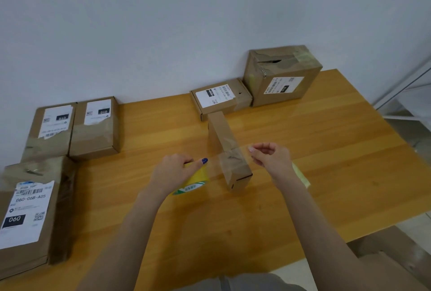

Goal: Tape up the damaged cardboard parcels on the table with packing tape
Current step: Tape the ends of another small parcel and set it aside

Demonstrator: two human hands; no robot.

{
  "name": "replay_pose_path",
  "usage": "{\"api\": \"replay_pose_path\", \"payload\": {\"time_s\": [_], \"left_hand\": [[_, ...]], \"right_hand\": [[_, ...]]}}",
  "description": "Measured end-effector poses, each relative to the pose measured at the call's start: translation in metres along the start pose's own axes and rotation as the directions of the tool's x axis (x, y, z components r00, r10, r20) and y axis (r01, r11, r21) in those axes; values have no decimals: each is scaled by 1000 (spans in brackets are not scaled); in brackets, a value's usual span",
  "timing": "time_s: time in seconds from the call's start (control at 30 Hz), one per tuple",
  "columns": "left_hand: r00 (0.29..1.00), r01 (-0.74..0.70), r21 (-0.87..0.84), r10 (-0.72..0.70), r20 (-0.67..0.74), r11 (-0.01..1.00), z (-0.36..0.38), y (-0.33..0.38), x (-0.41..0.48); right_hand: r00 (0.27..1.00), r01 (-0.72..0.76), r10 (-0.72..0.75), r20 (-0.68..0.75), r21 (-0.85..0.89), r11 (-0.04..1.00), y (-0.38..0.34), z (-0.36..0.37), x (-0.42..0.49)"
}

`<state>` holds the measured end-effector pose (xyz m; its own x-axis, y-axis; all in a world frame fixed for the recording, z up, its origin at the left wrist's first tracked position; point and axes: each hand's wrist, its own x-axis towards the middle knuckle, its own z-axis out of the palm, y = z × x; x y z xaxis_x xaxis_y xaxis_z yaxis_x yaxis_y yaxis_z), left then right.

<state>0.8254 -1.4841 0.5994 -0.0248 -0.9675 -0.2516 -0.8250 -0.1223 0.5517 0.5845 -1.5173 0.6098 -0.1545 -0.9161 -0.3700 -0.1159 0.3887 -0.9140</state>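
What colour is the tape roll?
The tape roll is yellow with green and white print, head view.

Two bare forearms (121, 244) in shot, rising from the bottom edge towards the middle of the frame, uncovered right down to where the picture cuts them off. On the left hand (173, 171), just left of centre, one fingernail (204, 160) is painted a deep, glossy blue, easy to spot. On the right hand (270, 156), right of centre, the pale nail (251, 149) facing the camera looks light pinkish, though small and soft. At bottom centre, between the arms, there's a patch of grey cloth (251, 282) with a darker fold line at its left; which garment it is, hard to say.
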Motion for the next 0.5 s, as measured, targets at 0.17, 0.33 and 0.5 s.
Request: {"api": "replay_pose_path", "payload": {"time_s": [0.17,0.33,0.5], "left_hand": [[1000,-2,-10,2,23,1000,0,-1,4],[1000,-10,-5,10,21,1000,2,-5,7],[1000,-12,11,11,23,1000,4,-8,9]], "right_hand": [[1000,-20,20,-9,9,1000,2,1,3],[999,-37,38,-11,24,999,4,4,6],[998,-54,54,-10,17,998,6,5,9]]}}
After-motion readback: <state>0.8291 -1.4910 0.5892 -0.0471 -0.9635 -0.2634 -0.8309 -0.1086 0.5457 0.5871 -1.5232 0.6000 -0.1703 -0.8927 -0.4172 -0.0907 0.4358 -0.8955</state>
